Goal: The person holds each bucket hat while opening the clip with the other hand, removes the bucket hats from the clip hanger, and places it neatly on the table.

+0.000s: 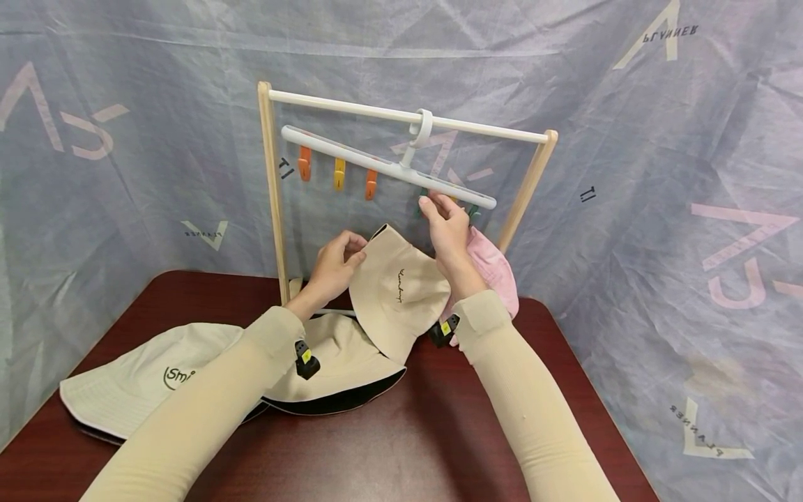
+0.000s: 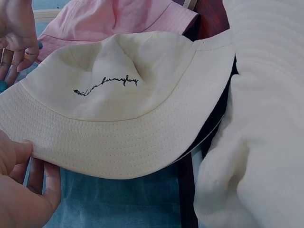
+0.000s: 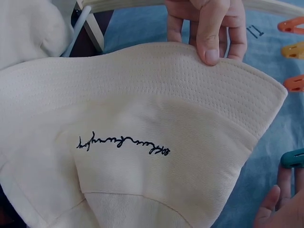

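A beige bucket hat [image 1: 401, 293] with dark script is held up on a slant below the hanger. My left hand [image 1: 339, 265] pinches its brim edge, thumb on the outer face in the right wrist view. Under the white hanger [image 1: 389, 167], my right hand [image 1: 450, 226] has its fingers at a green clip [image 3: 292, 158], which it partly hides. Behind the right forearm is a pink bucket hat [image 1: 492, 268], near the hanger's right end. Orange clips [image 1: 304, 164] and a yellow clip [image 1: 339, 174] hang from the hanger's left half.
The hanger hooks over the top rail [image 1: 345, 104] of a wooden-legged rack [image 1: 271, 188]. On the dark red table [image 1: 351, 453] lie another cream bucket hat [image 1: 332, 355] and a whitish one [image 1: 144, 369] lettered "Smi", partly behind the left sleeve. Grey printed cloth [image 1: 640, 279] surrounds the table.
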Demonstrator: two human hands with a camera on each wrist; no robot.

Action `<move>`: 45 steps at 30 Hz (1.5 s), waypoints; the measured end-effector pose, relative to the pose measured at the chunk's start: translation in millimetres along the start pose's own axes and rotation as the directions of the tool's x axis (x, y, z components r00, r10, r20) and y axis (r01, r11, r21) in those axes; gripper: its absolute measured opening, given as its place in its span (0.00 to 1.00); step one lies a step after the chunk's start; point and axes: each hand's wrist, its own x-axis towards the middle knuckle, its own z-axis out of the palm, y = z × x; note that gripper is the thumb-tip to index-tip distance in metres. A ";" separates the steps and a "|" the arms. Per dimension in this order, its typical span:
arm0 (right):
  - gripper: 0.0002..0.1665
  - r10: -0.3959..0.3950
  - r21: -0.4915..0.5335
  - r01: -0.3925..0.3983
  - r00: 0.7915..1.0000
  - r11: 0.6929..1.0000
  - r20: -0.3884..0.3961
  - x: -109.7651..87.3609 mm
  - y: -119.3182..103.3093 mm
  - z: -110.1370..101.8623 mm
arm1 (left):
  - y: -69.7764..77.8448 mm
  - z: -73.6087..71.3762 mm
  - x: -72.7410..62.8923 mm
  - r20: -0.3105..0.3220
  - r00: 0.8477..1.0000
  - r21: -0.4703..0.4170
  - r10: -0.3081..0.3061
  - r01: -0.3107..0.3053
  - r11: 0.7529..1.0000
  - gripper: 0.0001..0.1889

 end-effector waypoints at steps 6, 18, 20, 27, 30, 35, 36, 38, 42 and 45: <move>0.28 0.004 0.010 -0.004 1.000 1.000 0.017 -2.6 -0.5 -0.8 | -1.5 0.2 -0.7 -0.001 1.000 -0.007 0.003 -0.003 1.000 0.08; 0.28 0.032 0.097 -0.035 0.999 0.995 0.038 -5.4 -0.8 -3.5 | -1.6 0.4 0.1 0.005 1.000 -0.009 -0.004 0.004 1.000 0.08; 0.28 0.038 0.112 -0.043 0.998 0.993 0.042 -5.3 -1.1 -3.9 | -1.9 0.3 -0.2 0.006 1.000 -0.010 -0.006 0.006 1.000 0.08; 0.28 0.043 0.140 -0.051 0.997 0.989 0.059 -6.6 -2.2 -6.0 | -0.4 -0.4 -1.6 0.003 1.000 -0.020 0.000 0.000 1.000 0.08; 0.28 0.057 0.149 -0.067 0.996 0.986 0.075 -8.9 -4.0 -7.7 | 0.0 -0.7 -1.9 0.004 1.000 -0.026 0.003 -0.003 1.000 0.08; 0.28 0.100 0.143 -0.115 0.989 0.983 0.111 -14.3 -5.3 -13.0 | -1.2 -0.2 -2.9 0.004 1.000 -0.025 0.001 -0.001 1.000 0.08; 0.28 0.108 0.138 -0.124 0.987 0.983 0.117 -15.4 -5.5 -14.6 | -1.4 -0.1 -3.1 0.003 1.000 -0.024 0.001 -0.001 1.000 0.08; 0.28 0.122 0.135 -0.138 0.985 0.981 0.125 -17.5 -5.3 -18.2 | -1.5 0.2 -3.0 0.001 1.000 -0.023 0.002 -0.002 1.000 0.08; 0.27 0.129 0.116 -0.148 0.980 0.982 0.152 -21.9 -5.0 -26.6 | -1.1 0.4 -2.7 -0.006 1.000 -0.020 0.005 -0.005 1.000 0.08; 0.27 0.125 0.116 -0.147 0.976 0.982 0.176 -25.7 -4.6 -32.7 | -0.4 0.3 -3.1 -0.011 1.000 -0.020 0.003 -0.003 1.000 0.08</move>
